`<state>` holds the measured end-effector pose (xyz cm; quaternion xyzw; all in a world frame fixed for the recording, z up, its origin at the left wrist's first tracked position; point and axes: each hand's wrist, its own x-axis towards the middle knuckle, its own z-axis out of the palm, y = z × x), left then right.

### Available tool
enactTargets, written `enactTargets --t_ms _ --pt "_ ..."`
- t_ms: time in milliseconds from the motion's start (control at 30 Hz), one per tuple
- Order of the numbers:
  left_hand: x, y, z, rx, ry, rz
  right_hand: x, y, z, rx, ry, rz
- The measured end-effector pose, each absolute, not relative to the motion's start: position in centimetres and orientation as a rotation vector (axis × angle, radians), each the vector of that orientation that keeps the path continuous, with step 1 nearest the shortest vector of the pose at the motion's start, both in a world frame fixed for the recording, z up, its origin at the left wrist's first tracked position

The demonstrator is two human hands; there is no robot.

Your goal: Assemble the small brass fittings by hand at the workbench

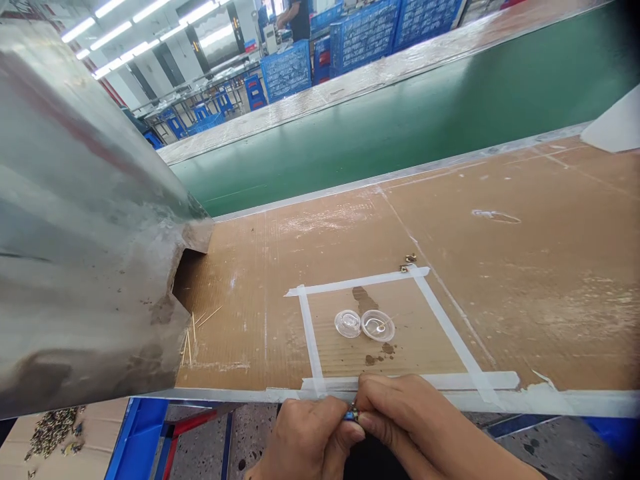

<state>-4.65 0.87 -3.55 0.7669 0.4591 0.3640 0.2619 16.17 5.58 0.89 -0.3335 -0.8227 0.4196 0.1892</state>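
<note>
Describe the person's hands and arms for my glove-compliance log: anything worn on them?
Both hands are bare: the left hand and right hand show no gloves, finger cots, rings or tape. No watch or wristband is visible, and no sleeve reaches the wrists or the short stretch of forearm in view at the bottom edge. Fingernails look short and unpainted.

You have no legible text, label, brand, number or sign anywhere in this view. The white tape [360,283] on your cardboard-covered bench [525,267] is blank, the two clear plastic caps [365,325] carry no print, and the small part [351,415] pinched between your left hand [305,440] and right hand [415,420] is too small to show any marking. The blue crates [365,33] in the background and the metal sheet [85,227] at your left show no characters you can make out.
</note>
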Motion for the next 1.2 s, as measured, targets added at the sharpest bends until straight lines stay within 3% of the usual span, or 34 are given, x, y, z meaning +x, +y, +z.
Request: enactTargets --t_ms 600,1200 --pt "-5.3 2.1 -0.6 2.267 1.151 1.361 15.7 5.9 1.6 -0.938 -2.226 1.266" --pt "-4.9 1.3 -1.6 2.157 1.283 1.313 16.4 5.7 1.9 -0.962 -2.182 1.296"
